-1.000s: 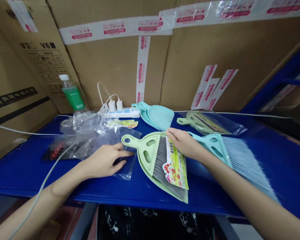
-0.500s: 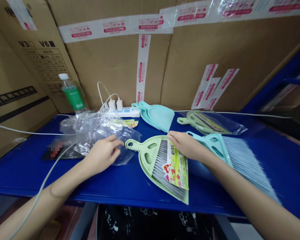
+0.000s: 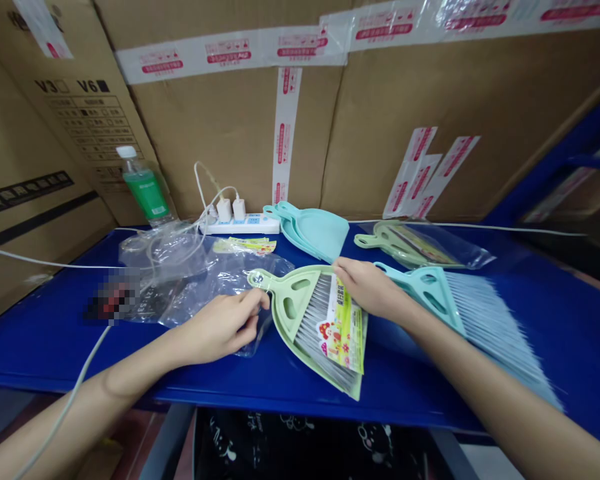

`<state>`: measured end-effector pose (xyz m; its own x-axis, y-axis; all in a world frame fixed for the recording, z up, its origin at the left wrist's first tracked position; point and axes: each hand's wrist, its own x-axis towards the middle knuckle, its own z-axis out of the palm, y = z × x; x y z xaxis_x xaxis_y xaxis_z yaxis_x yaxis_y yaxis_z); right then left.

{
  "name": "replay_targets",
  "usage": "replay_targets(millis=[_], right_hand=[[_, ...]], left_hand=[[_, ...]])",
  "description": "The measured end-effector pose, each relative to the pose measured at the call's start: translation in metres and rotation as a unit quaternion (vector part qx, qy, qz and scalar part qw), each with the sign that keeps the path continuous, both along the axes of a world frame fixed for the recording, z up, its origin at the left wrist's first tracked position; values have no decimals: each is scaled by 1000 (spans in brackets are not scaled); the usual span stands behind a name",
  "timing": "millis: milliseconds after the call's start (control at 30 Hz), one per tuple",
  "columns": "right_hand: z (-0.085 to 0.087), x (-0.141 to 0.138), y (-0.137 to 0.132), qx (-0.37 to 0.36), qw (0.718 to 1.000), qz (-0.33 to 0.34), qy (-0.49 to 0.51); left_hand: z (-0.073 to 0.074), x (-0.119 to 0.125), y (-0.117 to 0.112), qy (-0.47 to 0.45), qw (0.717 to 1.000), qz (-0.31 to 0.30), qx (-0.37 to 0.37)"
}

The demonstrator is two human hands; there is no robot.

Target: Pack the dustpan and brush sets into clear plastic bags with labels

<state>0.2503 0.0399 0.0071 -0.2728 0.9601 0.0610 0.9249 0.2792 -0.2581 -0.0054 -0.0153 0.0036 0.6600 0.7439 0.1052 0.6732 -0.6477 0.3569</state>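
A light green dustpan and brush set (image 3: 300, 313) with a printed paper label (image 3: 343, 323) lies on the blue shelf (image 3: 430, 393). My right hand (image 3: 367, 288) rests on its upper edge by the label, fingers curled over it. My left hand (image 3: 225, 325) pinches the edge of a clear plastic bag (image 3: 215, 280) right at the set's round handle end. The handle tip sits at the bag's mouth.
A pale blue brush (image 3: 473, 313) lies under my right forearm. Behind are stacked blue dustpans (image 3: 315, 233), a bagged green set (image 3: 420, 245), a power strip with chargers (image 3: 243, 223), a green bottle (image 3: 145, 188) and cardboard boxes. A white cable (image 3: 80, 380) crosses the left.
My left hand has pulled a clear bag out from the pile toward the green set's handle. The set has swung a little left; my right hand stays on it.
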Motion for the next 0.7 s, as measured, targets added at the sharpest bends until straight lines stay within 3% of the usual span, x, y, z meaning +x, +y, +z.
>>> replay_targets(millis=[167, 267, 500, 700], right_hand=[[3, 4, 0, -4, 1000, 4, 8], [5, 6, 1, -3, 1000, -13, 6], [2, -2, -1, -12, 1000, -16, 1], [-4, 0, 1, 13, 1000, -14, 3]], left_hand=[[-2, -4, 5, 45, 995, -12, 91], [-2, -6, 6, 86, 986, -52, 131], [-3, -1, 1, 79, 986, -97, 114], [0, 5, -3, -6, 997, -53, 53]])
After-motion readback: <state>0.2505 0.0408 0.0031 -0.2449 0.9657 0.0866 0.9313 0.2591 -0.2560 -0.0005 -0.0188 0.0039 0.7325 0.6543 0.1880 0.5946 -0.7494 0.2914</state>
